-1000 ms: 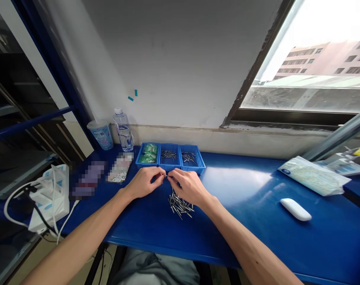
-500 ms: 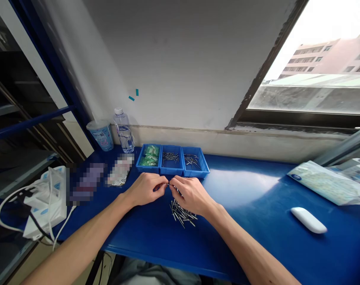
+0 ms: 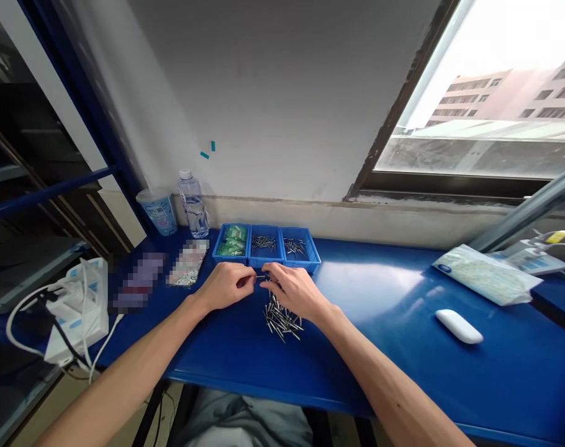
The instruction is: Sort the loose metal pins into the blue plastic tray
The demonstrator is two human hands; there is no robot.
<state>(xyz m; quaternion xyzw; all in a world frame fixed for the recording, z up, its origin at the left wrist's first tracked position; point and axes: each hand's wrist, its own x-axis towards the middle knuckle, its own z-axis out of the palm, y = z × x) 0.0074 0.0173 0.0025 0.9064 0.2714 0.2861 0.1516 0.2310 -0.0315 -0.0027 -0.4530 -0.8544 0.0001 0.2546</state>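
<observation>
Clock read from the pin, 12 away from the person. Slim metal pin (image 3: 261,276) sits between the two hands, above the desk (image 3: 375,285); long axis near the 9–3 line. Left hand (image 3: 227,287) at 9: thumb and forefinger closed on the pin's near end. Right hand (image 3: 292,288) at 3: thumb and forefinger parted around the other end; contact there cannot be told. Both hands about equally near.

Loose pile of metal pins (image 3: 282,321) at 5, partly under the right hand, pins lying at mixed angles. Middle blue bin (image 3: 266,227), holding pins, at 12, just beyond the fingertips; right blue bin (image 3: 314,248), also with pins, at 2; left blue bin (image 3: 221,257), with green packets (image 3: 233,248), at 10 to 11. The bins stand side by side; their raised front walls face the hands. Desk front edge (image 3: 245,394) at 6, beyond a stretch of blue surface. White rounded object (image 3: 459,326) well apart, between 3 and 4.
</observation>
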